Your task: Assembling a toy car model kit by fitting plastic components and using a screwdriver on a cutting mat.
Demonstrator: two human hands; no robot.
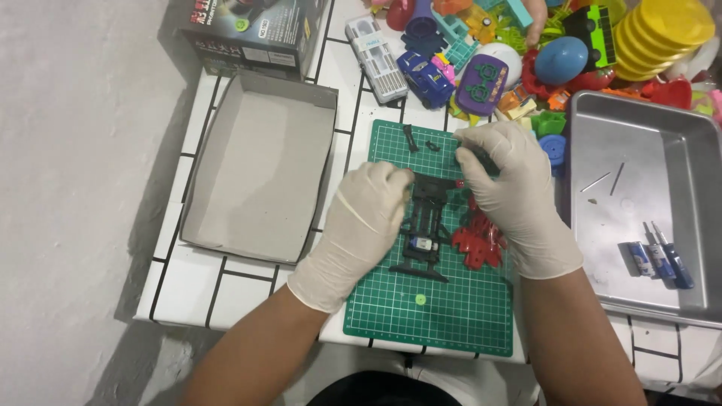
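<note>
black toy chassis point(423, 225) lies on green cutting mat point(444, 301), between both gloved hands | left hand point(368, 218) grip clamped on chassis's left edge | right hand point(515, 188) grip pinched on small black part point(477, 154) just above chassis | red shell point(477, 244) beside it

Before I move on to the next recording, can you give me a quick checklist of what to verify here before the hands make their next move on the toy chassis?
1. Black plastic toy chassis lies on the green gridded cutting mat: ok.
2. Left hand rests on the chassis's left side, steadying it: ok.
3. Right hand pinches a small dark part at the chassis's top end; how firmly it is held: cannot tell.
4. Red plastic toy shell lies beside the chassis, partly under the right hand: ok.
5. Small loose black parts lie on the mat's upper edge, apart from the hands: ok.
6. Silver metal tray with loose pieces sits to the right: ok.
</note>
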